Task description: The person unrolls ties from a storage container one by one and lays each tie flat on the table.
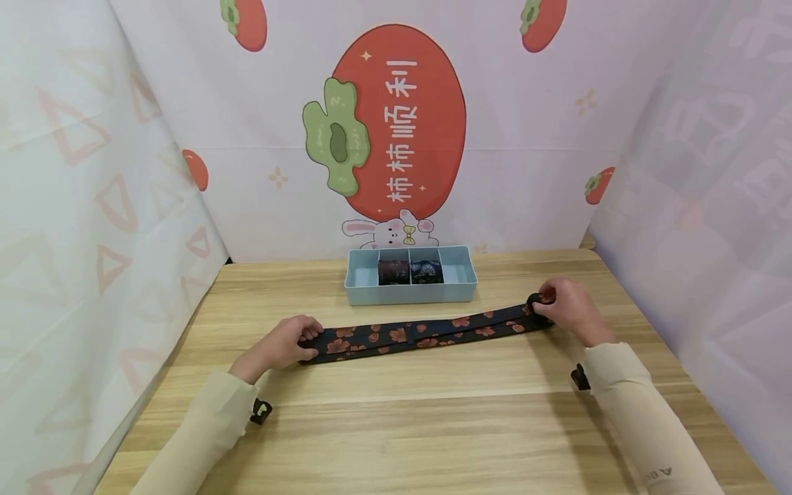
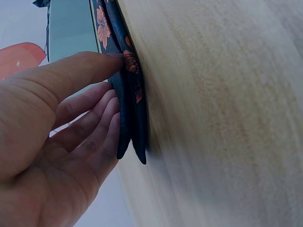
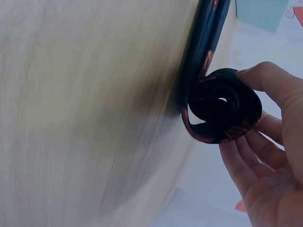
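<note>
A dark necktie [image 1: 371,339] with orange-red flowers stretches across the table, folded so that two layers lie together. Its right end is coiled into a roll [image 3: 225,106], which my right hand [image 1: 568,309] grips between thumb and fingers. In the right wrist view the coil shows a small gap at its centre, and the flat length runs on from it. At the opposite end, my left hand [image 1: 287,342] pinches the tie, thumb on one face and fingers on the other. The two folded tips [image 2: 137,153] hang past the fingers in the left wrist view.
Behind the tie stands a light blue divided box [image 1: 408,294]. Its middle compartments hold a dark red rolled tie [image 1: 394,272] and a dark blue patterned one [image 1: 426,272]. A printed cloth [image 1: 507,137] hangs at the back and sides of the wooden table [image 1: 396,440].
</note>
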{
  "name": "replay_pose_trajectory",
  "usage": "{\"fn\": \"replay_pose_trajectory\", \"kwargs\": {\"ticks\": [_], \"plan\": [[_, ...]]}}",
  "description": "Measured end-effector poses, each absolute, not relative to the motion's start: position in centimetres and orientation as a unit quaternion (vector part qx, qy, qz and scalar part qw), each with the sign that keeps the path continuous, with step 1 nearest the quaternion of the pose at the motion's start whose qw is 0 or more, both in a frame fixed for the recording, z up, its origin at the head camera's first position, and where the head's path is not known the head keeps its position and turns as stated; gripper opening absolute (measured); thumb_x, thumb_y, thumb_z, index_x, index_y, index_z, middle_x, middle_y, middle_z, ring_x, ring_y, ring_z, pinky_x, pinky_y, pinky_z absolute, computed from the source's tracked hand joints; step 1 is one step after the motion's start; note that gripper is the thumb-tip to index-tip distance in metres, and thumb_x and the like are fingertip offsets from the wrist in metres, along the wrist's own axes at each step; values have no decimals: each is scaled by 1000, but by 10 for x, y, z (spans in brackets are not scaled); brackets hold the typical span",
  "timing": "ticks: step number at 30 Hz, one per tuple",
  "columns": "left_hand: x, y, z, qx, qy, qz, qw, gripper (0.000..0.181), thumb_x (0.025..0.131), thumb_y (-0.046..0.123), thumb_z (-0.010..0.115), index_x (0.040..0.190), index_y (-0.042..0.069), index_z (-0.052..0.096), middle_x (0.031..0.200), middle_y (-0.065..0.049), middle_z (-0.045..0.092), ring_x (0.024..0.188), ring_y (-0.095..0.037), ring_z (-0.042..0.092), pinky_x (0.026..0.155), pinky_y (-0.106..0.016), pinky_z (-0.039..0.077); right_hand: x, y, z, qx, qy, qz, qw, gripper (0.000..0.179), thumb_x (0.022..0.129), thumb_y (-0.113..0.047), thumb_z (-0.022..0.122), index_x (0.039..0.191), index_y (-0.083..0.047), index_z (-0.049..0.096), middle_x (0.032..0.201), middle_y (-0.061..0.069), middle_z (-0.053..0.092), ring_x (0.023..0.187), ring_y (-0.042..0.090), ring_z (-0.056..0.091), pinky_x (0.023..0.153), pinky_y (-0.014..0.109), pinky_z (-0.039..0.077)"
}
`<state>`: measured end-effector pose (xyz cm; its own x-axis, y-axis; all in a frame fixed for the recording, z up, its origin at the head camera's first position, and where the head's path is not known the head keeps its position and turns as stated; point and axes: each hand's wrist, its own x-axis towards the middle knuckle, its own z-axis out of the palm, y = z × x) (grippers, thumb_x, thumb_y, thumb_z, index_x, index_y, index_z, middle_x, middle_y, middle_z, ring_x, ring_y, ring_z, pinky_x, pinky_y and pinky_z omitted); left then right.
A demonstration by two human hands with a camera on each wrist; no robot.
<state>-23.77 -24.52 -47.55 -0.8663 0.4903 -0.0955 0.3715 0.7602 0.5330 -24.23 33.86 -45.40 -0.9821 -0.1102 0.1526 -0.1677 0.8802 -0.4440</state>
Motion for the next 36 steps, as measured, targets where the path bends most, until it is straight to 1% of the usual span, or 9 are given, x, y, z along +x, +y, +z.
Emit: {"fn": "replay_pose_trajectory", "kwargs": {"ticks": [6,11,18,22,27,31,36], "plan": [[-236,-248,-475,227,931,260,118,36,90,7,82,122,-3,68,117,-14,71,102,-22,66,92,-45,58,-240,349,-451,49,-965,247,69,31,89,-13,81,108,10,73,101,26,76,94,40,72,84,54,57],[-236,-252,-474,228,932,256,117,35,90,7,82,121,-2,69,117,-14,71,101,-23,66,91,-45,58,-240,356,-451,35,-963,257,67,31,90,-12,79,109,12,71,101,28,75,93,39,71,82,51,57],[-235,-263,-477,225,934,253,113,36,90,7,83,122,-2,69,116,-13,71,101,-21,66,91,-44,58,-241,362,-457,16,-964,257,68,30,92,-12,77,110,12,70,102,29,74,94,40,69,82,52,56],[-235,-267,-477,222,934,255,113,36,90,8,82,122,-1,69,117,-13,71,101,-21,66,90,-44,58,-242,362,-459,20,-964,255,74,30,92,-13,77,110,11,71,103,29,74,95,41,69,84,57,56],[-236,-271,-476,225,933,257,115,35,90,7,82,122,-2,69,117,-13,71,101,-21,66,90,-43,58,-241,354,-449,44,-967,236,81,37,91,-18,79,114,10,71,107,28,74,98,42,69,87,59,54],[-237,-276,-474,223,934,252,118,34,90,5,82,121,-1,69,114,-12,71,100,-20,65,89,-43,57,-242,345,-446,82,-972,206,79,37,89,-20,82,111,8,72,105,27,75,96,41,70,87,59,54],[-240,-280,-471,228,935,243,120,33,90,3,81,120,-3,69,113,-13,71,99,-22,65,89,-44,57,-245,332,-451,96,-972,202,74,35,88,-17,84,108,9,73,102,26,76,95,41,71,88,58,56]]}}
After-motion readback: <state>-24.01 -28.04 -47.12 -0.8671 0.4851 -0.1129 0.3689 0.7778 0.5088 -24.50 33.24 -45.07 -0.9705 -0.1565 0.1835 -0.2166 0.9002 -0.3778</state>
